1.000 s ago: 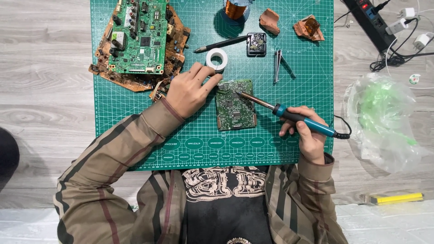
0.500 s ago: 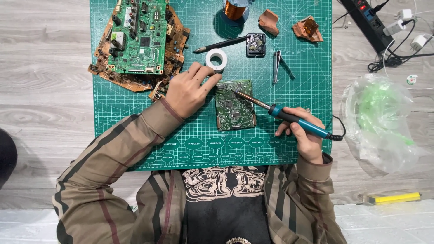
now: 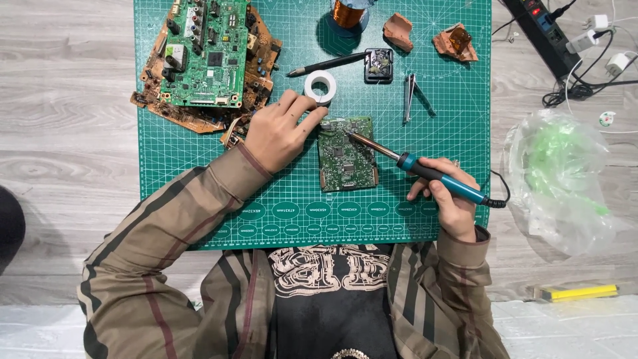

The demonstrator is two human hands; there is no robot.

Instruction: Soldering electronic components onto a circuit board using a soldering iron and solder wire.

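A small green circuit board (image 3: 344, 154) lies on the green cutting mat (image 3: 199, 166). My right hand (image 3: 448, 199) grips a teal-handled soldering iron (image 3: 435, 178), its tip resting on the board's upper part. My left hand (image 3: 279, 129) rests on the mat just left of the board, fingers stretched toward a white roll of tape (image 3: 320, 86) and the board's top left corner. Whether the fingers pinch thin solder wire I cannot tell.
A stack of larger green and brown circuit boards (image 3: 209, 56) fills the mat's top left. A black pen (image 3: 329, 64), small black holder (image 3: 378, 65), tweezers (image 3: 411, 96), copper coil (image 3: 347, 12) and brown fragments (image 3: 455, 41) lie along the top. Power strip (image 3: 541, 30), plastic bag (image 3: 565, 176), yellow tool (image 3: 578, 292) sit right.
The soldering iron's tip has slid up and left over the small board, from its lower edge region to its upper part. My left hand has hardly moved.
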